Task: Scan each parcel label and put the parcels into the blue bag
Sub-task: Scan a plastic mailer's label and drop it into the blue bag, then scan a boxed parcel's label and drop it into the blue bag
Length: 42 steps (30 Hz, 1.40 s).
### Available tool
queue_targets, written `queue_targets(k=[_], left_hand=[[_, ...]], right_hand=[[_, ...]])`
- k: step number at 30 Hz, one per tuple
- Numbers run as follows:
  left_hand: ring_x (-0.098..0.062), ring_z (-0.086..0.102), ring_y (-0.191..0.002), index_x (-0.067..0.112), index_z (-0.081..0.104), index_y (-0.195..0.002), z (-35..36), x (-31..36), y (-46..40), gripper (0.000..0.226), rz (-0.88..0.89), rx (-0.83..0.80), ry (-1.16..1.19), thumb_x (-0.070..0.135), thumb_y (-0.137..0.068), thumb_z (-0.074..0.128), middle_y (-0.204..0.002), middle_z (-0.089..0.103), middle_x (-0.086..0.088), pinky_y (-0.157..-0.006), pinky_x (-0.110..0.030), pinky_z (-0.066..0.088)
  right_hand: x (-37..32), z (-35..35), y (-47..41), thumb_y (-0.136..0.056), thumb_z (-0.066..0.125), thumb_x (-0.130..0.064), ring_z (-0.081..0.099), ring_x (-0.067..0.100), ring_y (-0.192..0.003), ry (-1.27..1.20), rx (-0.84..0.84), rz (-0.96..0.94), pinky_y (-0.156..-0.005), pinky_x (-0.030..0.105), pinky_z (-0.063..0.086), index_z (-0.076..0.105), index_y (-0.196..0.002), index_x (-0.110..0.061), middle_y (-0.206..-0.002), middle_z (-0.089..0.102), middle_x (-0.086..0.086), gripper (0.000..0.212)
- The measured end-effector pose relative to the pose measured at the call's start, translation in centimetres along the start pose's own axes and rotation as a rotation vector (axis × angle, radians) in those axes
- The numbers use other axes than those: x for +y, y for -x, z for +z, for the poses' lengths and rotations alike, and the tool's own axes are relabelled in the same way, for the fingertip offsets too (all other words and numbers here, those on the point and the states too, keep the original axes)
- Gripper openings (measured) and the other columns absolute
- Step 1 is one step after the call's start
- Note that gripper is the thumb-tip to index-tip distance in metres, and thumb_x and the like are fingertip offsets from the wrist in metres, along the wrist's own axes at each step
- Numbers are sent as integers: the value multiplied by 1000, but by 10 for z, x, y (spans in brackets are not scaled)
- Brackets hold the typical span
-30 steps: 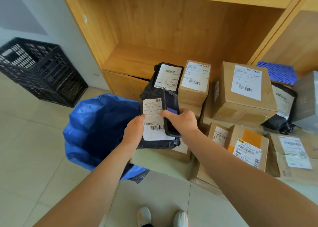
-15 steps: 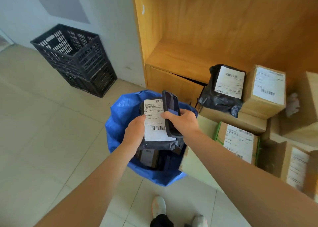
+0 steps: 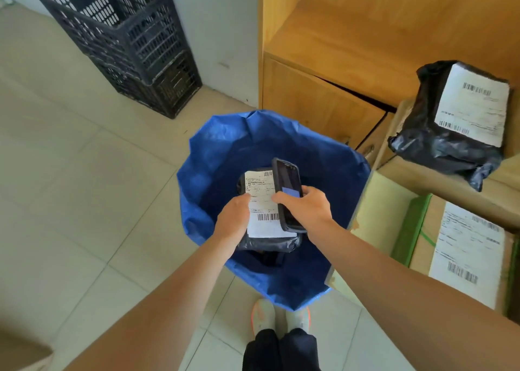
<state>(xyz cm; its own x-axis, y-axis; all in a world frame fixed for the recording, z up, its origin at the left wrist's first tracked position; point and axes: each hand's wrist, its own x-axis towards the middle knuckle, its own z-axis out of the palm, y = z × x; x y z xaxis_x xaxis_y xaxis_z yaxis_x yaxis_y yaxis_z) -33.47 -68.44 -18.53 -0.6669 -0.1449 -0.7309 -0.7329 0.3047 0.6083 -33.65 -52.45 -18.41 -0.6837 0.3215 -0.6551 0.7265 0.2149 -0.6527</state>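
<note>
My left hand [image 3: 233,220] grips a black plastic parcel [image 3: 266,242] by its left edge, its white barcode label [image 3: 260,201] facing up. The parcel hangs directly over the open mouth of the blue bag [image 3: 225,148] on the floor. My right hand [image 3: 305,207] holds a dark handheld scanner [image 3: 288,190] upright against the parcel's right side, covering part of the label. Something dark lies deep inside the bag below the parcel.
A black plastic parcel [image 3: 439,142] rests on cardboard boxes at the right, and a labelled box [image 3: 464,249] with green tape sits below it. A wooden shelf unit [image 3: 323,89] stands behind the bag. Stacked black crates [image 3: 123,38] stand against the wall at the left. My shoes [image 3: 263,314] are just before the bag.
Both hands carried the black parcel and scanner left, away from the pile of boxes, until they sit over the blue bag's opening. My view swung left and downward.
</note>
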Motion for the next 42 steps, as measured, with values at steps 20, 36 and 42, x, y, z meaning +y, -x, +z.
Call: queue_targets(k=[20, 36, 42], left_hand=[[-13, 43, -133, 38, 48, -139, 10, 92, 58, 62, 267, -61, 81, 60, -82, 39, -142, 48, 17, -114, -47, 30], [-21, 50, -125, 27, 47, -141, 108, 150, 172, 50, 313, -268, -66, 50, -97, 39, -140, 52, 4, -105, -45, 41], [-15, 55, -104, 27, 55, -121, 142, 149, 218, 30, 323, -327, -34, 43, -100, 41, -112, 59, 5, -96, -41, 41]], right_hand=[[-52, -109, 48, -70, 84, -46, 59, 16, -95, 420, 46, -312, -75, 30, 55, 44, -149, -20, -109, 59, -6, 92], [-28, -279, 151, -65, 86, -52, 65, 16, -88, 566, 303, -354, -71, 28, 59, 56, -123, -25, -99, 66, -4, 71], [8, -333, 180, -62, 87, -56, 65, 18, -87, 681, 328, -289, -73, 33, 62, 54, -121, -22, -99, 64, -2, 77]])
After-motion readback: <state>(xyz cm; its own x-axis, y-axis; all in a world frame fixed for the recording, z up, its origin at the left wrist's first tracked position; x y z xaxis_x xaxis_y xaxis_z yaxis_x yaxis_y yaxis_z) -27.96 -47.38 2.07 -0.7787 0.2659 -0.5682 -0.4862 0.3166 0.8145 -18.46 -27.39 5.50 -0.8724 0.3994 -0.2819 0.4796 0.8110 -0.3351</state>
